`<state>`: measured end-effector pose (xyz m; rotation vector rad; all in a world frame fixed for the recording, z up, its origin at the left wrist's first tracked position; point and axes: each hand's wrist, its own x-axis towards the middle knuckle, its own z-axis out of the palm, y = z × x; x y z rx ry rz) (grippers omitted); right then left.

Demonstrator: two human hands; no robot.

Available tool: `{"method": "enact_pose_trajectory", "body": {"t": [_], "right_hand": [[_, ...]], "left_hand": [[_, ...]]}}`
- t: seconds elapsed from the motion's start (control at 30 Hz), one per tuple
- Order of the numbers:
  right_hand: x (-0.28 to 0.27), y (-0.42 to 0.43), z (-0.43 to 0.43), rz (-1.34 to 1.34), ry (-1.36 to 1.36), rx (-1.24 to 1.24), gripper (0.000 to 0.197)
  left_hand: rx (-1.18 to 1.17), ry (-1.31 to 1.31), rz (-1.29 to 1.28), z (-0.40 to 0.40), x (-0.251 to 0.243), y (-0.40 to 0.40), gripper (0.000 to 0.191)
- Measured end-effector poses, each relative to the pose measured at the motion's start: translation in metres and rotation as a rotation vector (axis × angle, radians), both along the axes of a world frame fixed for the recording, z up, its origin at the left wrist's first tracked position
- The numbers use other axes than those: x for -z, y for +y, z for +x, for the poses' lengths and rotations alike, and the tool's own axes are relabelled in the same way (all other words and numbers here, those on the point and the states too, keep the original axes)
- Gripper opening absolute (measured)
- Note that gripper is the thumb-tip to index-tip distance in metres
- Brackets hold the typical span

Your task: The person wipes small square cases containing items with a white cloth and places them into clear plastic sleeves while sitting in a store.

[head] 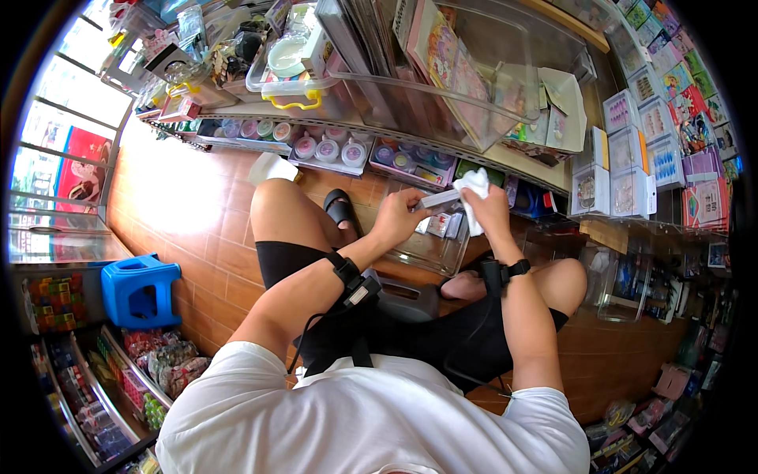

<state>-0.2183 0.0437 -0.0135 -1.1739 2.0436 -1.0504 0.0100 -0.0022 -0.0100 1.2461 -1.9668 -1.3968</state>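
Between the knees, my left hand grips one end of a small clear flat box. My right hand holds a crumpled white cloth against the box's other end. Right below both hands, a clear plastic bin sits on the floor. Several small packaged items lie inside it, partly hidden by the hands and the box. What the small box contains is too small to tell.
Ahead is a shelf with a large clear bin of flat packs on it and round lidded jars beneath. Boxed goods stand at right. A blue plastic stool is at left. Under me is a grey seat.
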Motion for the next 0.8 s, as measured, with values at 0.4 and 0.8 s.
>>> {"method": "enact_pose_trajectory", "body": {"t": [0.4, 0.8], "right_hand": [[-0.004, 0.003, 0.015, 0.096, -0.871, 0.029, 0.038], [-0.002, 0.007, 0.024, -0.165, 0.045, -0.234, 0.043]], "left_hand": [[-0.052, 0.384, 0.387, 0.000, 0.006, -0.003, 0.020], [0.139, -0.096, -0.248, -0.003, -0.006, 0.004, 0.030]]}}
